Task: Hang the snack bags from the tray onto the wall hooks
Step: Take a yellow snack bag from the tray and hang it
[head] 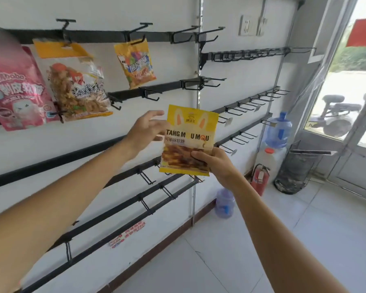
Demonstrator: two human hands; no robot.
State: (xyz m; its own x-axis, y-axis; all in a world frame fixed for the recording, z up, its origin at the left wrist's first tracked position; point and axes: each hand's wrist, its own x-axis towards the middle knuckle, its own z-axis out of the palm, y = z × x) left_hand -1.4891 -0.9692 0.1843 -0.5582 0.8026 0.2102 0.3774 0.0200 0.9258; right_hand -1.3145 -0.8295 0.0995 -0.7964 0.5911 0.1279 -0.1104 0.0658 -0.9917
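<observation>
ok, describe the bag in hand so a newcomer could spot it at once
Find the white wall with black hook rails; three bags hang upper left. In front of it, mid-frame, the right hand grips a yellow bag, left hand open beside it. Only this one is off the hooks and has rabbit ears printed on top.

"TANG M U MQU" on yellow bag (190,123); "bobo" on pink bag (15,96)
</observation>
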